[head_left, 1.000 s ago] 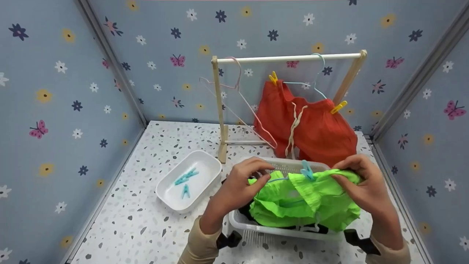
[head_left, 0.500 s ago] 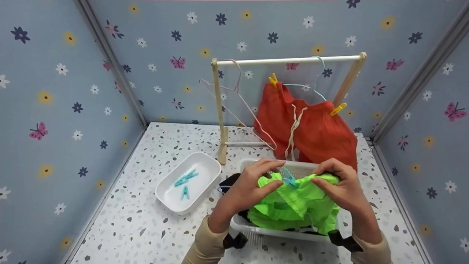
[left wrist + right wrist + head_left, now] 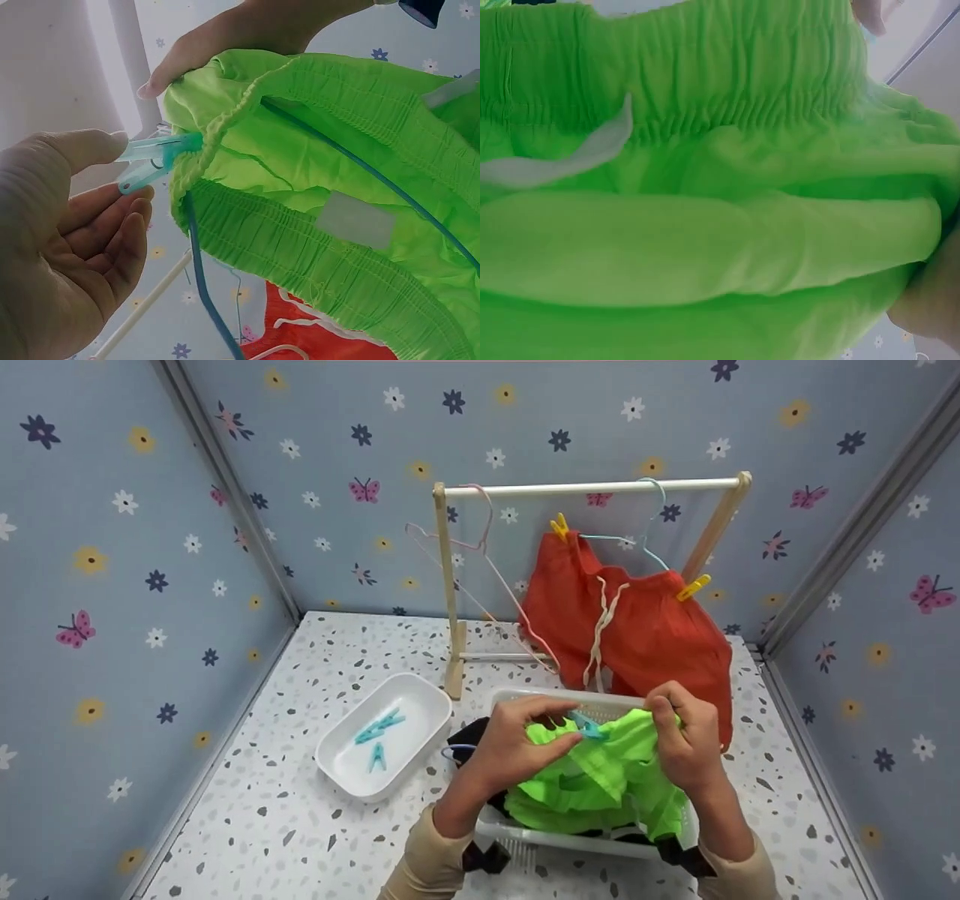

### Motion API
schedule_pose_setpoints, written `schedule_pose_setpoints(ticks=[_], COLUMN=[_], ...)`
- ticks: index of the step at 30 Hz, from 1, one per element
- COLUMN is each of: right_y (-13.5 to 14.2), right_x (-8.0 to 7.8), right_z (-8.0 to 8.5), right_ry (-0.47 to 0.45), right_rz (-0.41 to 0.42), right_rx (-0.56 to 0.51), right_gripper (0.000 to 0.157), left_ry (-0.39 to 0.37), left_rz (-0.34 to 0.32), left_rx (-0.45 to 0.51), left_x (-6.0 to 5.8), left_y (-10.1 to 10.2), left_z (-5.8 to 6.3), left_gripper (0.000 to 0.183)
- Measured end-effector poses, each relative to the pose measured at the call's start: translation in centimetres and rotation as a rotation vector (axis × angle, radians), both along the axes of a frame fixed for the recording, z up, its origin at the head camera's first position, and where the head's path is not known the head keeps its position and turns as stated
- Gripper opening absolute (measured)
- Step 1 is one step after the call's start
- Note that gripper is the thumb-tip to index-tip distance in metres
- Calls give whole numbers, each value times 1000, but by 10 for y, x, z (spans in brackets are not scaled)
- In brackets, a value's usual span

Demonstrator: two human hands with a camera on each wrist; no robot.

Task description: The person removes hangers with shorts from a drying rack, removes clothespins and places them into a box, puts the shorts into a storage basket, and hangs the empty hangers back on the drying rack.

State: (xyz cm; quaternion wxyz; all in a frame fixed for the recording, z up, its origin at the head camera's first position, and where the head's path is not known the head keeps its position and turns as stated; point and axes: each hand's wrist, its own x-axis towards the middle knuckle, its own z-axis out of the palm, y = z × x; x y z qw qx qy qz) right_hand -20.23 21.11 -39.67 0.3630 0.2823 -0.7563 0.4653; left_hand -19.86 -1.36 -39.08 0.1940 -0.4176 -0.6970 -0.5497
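Observation:
Lime-green shorts [image 3: 637, 757] with a gathered elastic waist and a white drawstring are held up over the white basket [image 3: 577, 840]. My left hand [image 3: 517, 742] pinches the handles of a teal clothespin [image 3: 161, 154] between thumb and fingers. The clothespin's tip sits on the waistband edge. A blue hanger [image 3: 360, 169] runs through the waist opening. My right hand [image 3: 686, 735] grips the bunched fabric to the right of the clothespin. In the right wrist view, the shorts' waistband [image 3: 727, 67] fills most of the picture, with only part of the hand showing.
Behind the basket stands a wooden rack [image 3: 585, 489] holding a bare pink hanger [image 3: 517, 592] and red shorts [image 3: 630, 630] clipped with yellow clothespins [image 3: 694, 586]. At left is a white tray [image 3: 337, 769] with teal clothespins [image 3: 380, 726]. Dark cloth [image 3: 471, 735] shows at the basket's left.
Both hands and the shorts have come together: my right hand has moved left with the fabric and turned. My left hand has closed in on the clothespin, which now tilts toward it.

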Motion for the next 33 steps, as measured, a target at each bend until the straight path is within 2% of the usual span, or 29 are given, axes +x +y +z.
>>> schedule_pose_setpoints(ticks=[4,9,15,23,33], right_y=[0,-2,-1,4,12], right_x=[-4,-2,-1,-2,-4], right_z=[-4,-6,-4,-2,-9], right_ry=[25,47,22,-7,-35], right_rz=[-31,-28,-14,-12,-35], right_rx=[12,11,15,47,6], right_gripper=[21,23,22,19,20], left_ry=[7,-12,-93,-123,-170], left_rz=[-1,-44,-101,-159,-130], left_rx=[23,56,125,176,186], left_x=[-3,-3,-4,-9,-9], left_y=[1,2,0,-1,-10], left_z=[-2,-8,-14,-17,-21], left_gripper=[27,24,18,11,13])
